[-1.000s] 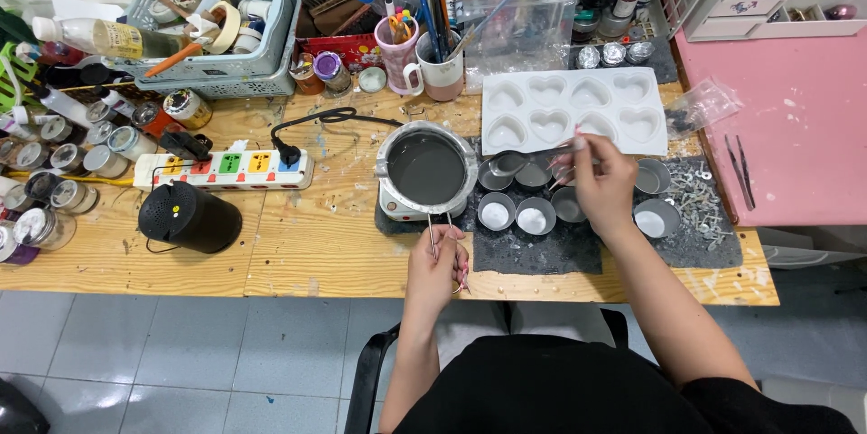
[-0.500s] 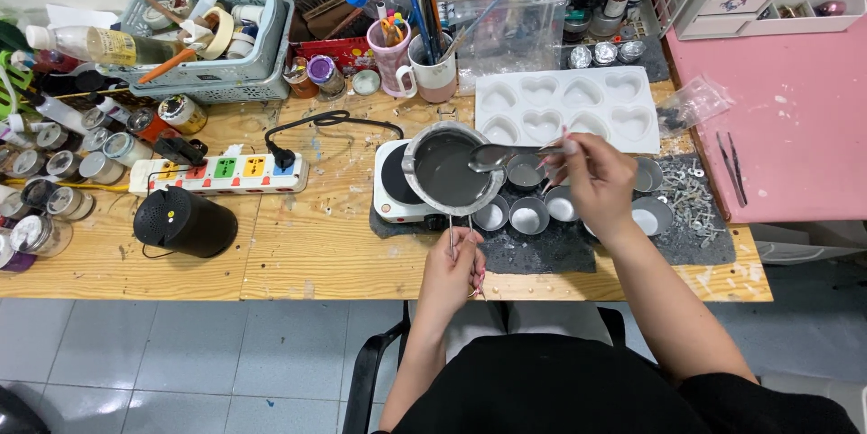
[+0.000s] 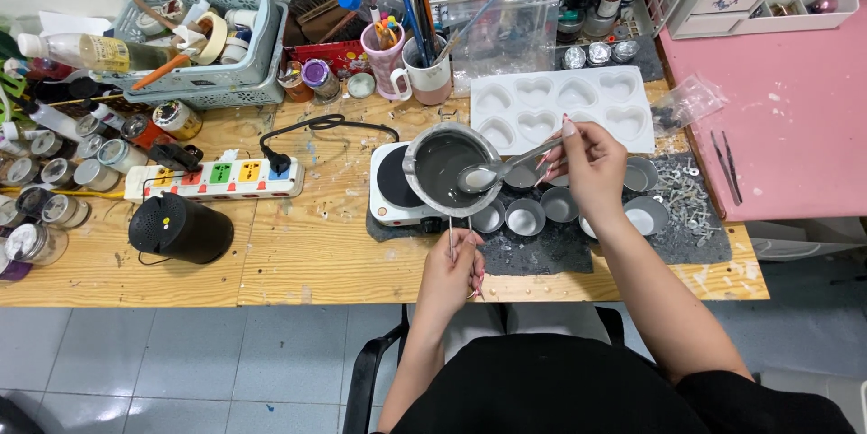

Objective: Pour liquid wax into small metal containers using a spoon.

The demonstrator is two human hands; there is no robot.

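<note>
Nearest, the left hand closes around the thin wire handle of a round metal melting pot filled with grey liquid, holding it partly over a small white electric hotplate on the wooden tabletop. Just right, the right hand pinches a long metal spoon, its bowl dipping into the pot. Small round metal tins sit beneath on a dark mat. Farther back lies a white heart-shaped silicone mould.

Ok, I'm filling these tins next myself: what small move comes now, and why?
Probably carry the spoon right, over a tin. The right hand holds its bowl in the pot, which the left hand holds by its handle; open tins sit beside.
</note>
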